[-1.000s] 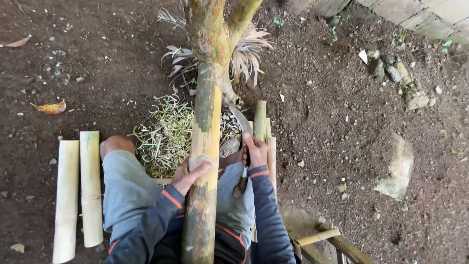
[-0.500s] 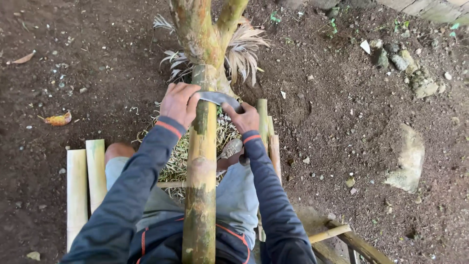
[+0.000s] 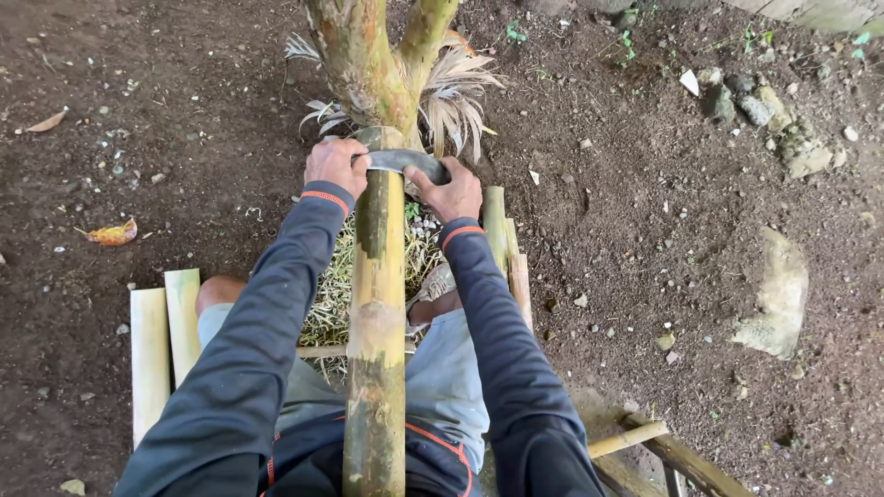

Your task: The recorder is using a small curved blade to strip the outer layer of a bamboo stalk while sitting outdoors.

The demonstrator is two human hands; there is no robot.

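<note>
While I watch from above, a long bamboo pole [image 3: 376, 313] runs up the frame's centre to a forked tree trunk [image 3: 368, 64]. 2 hands, left hand [image 3: 336, 166] and right hand [image 3: 448, 191], grip a curved blade [image 3: 403, 161] laid across its top.

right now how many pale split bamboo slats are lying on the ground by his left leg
2. One pale split bamboo slat lies outermost on the dirt; the second, greener slat lies beside it, against the knee. More bamboo pieces sit on the other side, and the sleeves may hide others.
</note>
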